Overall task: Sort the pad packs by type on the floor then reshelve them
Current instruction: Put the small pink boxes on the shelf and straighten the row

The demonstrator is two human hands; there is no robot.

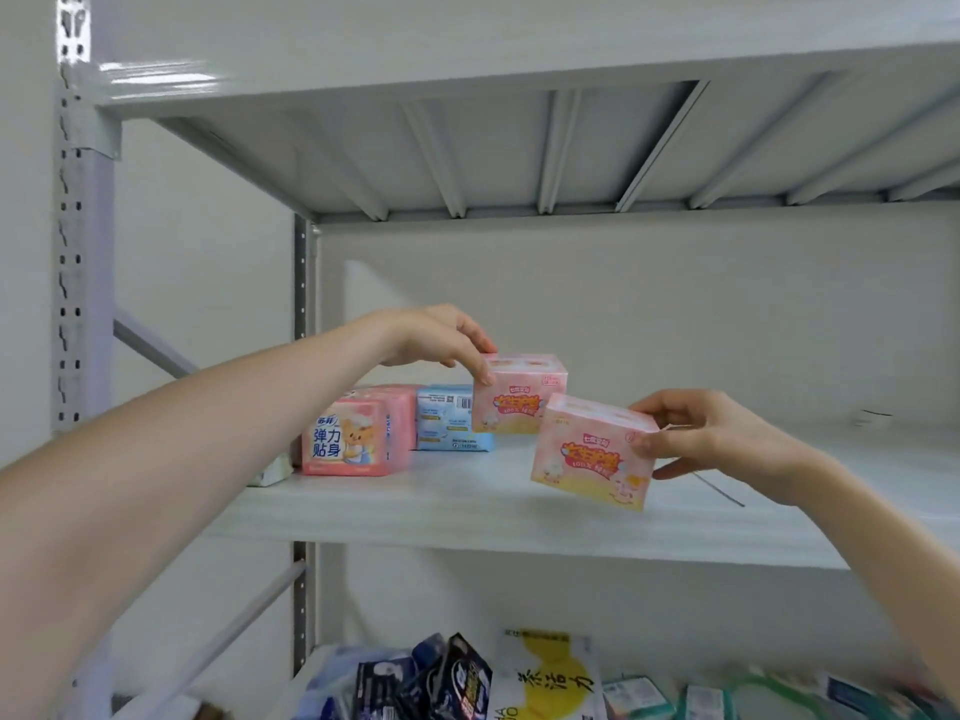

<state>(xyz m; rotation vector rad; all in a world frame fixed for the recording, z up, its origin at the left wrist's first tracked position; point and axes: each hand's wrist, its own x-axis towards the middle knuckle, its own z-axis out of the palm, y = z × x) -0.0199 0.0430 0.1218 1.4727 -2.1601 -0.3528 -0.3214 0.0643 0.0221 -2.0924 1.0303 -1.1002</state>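
Note:
My left hand (441,337) pinches the top left corner of a pink pad pack (519,394) that stands on the white shelf (467,504). My right hand (711,433) grips the right side of a second, matching pink pad pack (592,452), tilted and held just above the shelf, in front and to the right of the first. Left of these, on the same shelf, stand a light blue pack (449,418) and a pink pack with a bear picture (345,439), with more pink packs behind it.
The shelf board stretches bare to the right (831,459). A grey upright post (301,283) stands at its left end and another shelf (519,142) spans overhead. The shelf below holds several dark, yellow and green packs (545,678).

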